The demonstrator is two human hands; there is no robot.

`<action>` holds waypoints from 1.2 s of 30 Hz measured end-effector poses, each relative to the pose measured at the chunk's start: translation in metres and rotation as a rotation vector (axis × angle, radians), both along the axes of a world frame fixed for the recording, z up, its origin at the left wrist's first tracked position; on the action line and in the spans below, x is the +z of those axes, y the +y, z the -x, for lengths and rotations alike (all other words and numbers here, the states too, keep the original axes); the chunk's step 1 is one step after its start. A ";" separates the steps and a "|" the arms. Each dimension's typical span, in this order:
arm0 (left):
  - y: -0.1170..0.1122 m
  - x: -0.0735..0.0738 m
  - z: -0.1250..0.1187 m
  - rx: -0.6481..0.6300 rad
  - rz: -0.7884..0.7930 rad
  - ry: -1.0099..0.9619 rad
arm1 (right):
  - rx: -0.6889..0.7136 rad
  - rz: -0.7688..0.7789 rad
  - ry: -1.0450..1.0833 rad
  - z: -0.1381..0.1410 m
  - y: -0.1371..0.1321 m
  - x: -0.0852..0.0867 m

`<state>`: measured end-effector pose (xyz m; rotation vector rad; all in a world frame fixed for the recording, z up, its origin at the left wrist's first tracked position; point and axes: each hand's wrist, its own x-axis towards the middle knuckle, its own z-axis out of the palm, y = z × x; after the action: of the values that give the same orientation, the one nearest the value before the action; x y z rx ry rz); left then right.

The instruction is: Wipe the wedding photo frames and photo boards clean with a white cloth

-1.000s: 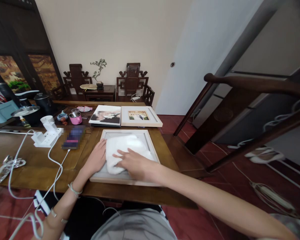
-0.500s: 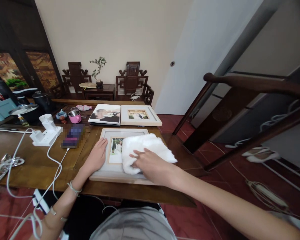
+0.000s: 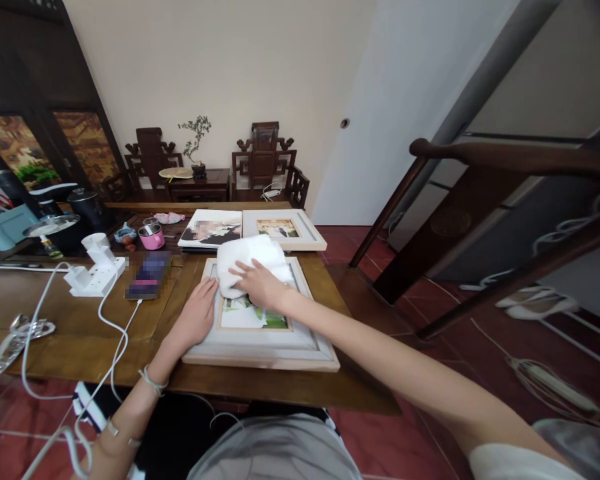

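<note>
The right hand [image 3: 263, 287] is pressing unclosed, spread fingers onto a white cloth [image 3: 254, 250] at picture centre; the left hand [image 3: 197, 315] is resting open along the left border of the photo frame [image 3: 260, 355] beneath. The cloth is looking soft and light; the frame, stiff and probably fragile-faced, best held by its rims. A second frame [image 3: 280, 230] and a portrait print [image 3: 211, 228] are crowding the far side; a phone [image 3: 147, 277] is lying left of centre.

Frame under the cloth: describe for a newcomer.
Go to the near edge of the wooden table. A pale picture frame lies flat there. Unlike the frame behind it, this one has the left hand at its left side and the right hand spread on a white cloth over it.
</note>
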<state>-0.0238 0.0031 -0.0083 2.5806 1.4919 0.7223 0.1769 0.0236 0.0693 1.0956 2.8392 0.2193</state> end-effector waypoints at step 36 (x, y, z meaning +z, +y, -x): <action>-0.002 0.002 -0.002 0.011 0.001 -0.012 | -0.148 0.171 0.186 -0.042 -0.062 0.076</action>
<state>-0.0215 0.0011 -0.0065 2.5645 1.5043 0.7374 0.2194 -0.0380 0.1456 1.3439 2.8488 -0.1414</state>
